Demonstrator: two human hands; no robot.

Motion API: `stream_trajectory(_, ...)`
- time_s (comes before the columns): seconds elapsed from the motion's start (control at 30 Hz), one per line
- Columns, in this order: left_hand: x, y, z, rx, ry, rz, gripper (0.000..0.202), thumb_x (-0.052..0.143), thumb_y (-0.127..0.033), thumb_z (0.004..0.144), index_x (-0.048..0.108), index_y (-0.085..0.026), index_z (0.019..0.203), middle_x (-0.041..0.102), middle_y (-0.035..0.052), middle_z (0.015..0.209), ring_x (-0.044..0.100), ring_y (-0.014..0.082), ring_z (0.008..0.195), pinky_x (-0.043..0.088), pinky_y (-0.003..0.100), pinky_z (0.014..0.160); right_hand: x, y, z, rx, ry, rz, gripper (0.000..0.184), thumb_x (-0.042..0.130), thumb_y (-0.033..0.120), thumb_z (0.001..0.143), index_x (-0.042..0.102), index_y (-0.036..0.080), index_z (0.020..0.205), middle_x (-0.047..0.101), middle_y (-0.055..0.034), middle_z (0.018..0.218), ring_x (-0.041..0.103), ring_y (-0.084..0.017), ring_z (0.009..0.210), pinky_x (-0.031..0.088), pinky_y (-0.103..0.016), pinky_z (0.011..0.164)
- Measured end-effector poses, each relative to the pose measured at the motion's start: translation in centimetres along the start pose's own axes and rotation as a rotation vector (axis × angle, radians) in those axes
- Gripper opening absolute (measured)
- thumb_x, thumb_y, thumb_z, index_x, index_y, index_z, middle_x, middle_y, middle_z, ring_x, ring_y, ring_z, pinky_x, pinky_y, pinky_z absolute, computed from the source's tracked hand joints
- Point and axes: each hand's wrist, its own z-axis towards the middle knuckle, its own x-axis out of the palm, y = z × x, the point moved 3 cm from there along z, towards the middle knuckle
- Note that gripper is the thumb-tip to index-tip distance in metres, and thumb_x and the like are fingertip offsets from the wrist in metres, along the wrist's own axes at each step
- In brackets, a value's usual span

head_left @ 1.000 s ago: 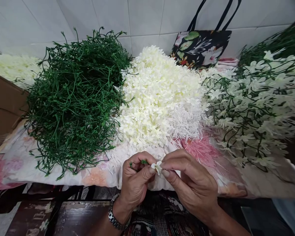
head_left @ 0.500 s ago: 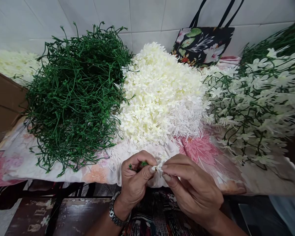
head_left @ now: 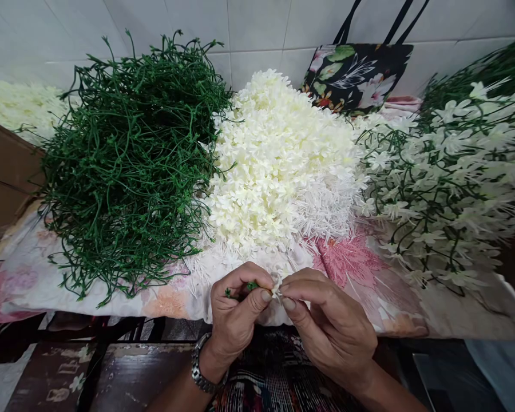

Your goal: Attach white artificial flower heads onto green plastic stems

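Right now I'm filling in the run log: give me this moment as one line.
left hand: pinches green stem | right hand: pinches white flower | behind: stem heap, flower heap, on cloth

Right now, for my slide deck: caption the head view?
Left hand pinches a green stem; right hand holds a white flower at its tip.

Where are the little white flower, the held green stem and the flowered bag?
little white flower (head_left: 277,288), head view, on its petals.
green stem (head_left: 252,284), head view, on its exposed tip.
flowered bag (head_left: 356,74), head view, on its printed front.
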Motion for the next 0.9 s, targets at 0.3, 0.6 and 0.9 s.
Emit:
stream_trajectory(0.3, -0.1, -0.5, -0.1, 0.117, 0.037, 0.035, 0.006, 0.063, -0.021, 0.077, 0.066, -0.019, 0.072, 0.060, 0.0020, 0.065, 0.054, 0.0135, 0.062, 0.042, 0.023, 0.058, 0.2, -0.2, 0.0, -0.020, 0.026, -0.022, 0.022, 0.053, 0.001, 0.079, 0.056, 0.018, 0.093, 0.059, -0.0027, 0.076, 0.057, -0.011, 0.069, 0.050, -0.023, 0.058)
stream_trajectory(0.6, -0.2, -0.3, 0.2, 0.019, 0.037, -0.098, 0.010, 0.067, -0.026, 0.075, 0.065, -0.018, 0.069, 0.057, 0.0014, 0.064, 0.052, 0.0128, 0.062, 0.041, 0.022, 0.057, 0.6, -0.6, 0.7, 0.015, 0.043, 0.061, 0.014, 0.055, 0.006, 0.080, 0.059, 0.019, 0.085, 0.057, -0.0007, 0.074, 0.056, -0.010, 0.067, 0.048, -0.021, 0.056)
stream_trajectory(0.9, 0.0, -1.1, 1.2, 0.016, -0.049, -0.155, 0.008, 0.067, -0.020, 0.075, 0.062, -0.018, 0.069, 0.053, -0.0036, 0.063, 0.045, 0.0063, 0.054, 0.036, 0.016, 0.051, -0.3, -0.7, 3.2, -0.024, 0.245, -0.092, 0.033, 0.058, 0.022, 0.082, 0.052, 0.017, 0.113, 0.057, -0.0073, 0.098, 0.057, -0.016, 0.086, 0.052, -0.029, 0.073)
